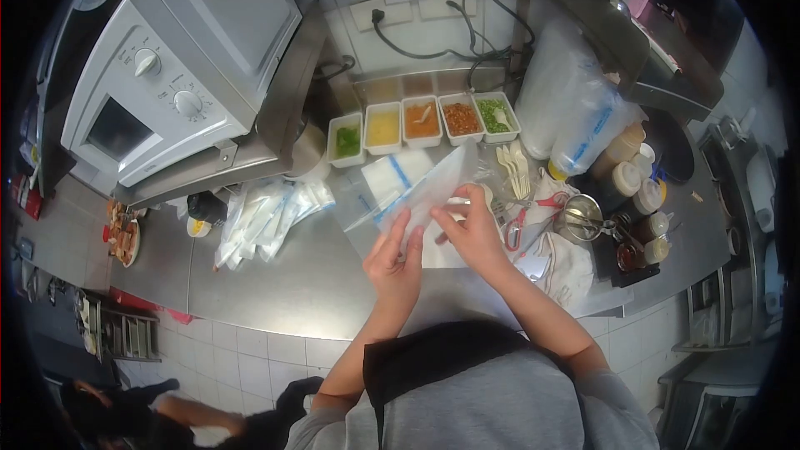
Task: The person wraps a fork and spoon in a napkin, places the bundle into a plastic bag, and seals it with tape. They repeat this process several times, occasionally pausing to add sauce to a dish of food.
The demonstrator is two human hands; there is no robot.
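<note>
Between my two hands a translucent plastic bag (436, 186) is held up at a slant over the steel counter. My left hand (392, 257) grips its lower left edge, fingers pointing up. The fingers of my right hand (472, 223) pinch it on the lower right side. Whether anything is inside the bag cannot be made out. Just behind it lies a white packet (386, 181) with a blue stripe. A pile of similar flat plastic bags (271, 215) with blue strips rests to the left.
Several white tubs (384, 147) of chopped ingredients line the back. Right of my hands are wooden forks (517, 168), red-handled scissors (513, 233), a metal ladle (581, 217), a cloth (567, 269) and sauce bottles (627, 179). A microwave (171, 83) overhangs the left. Another person (200, 417) is at lower left.
</note>
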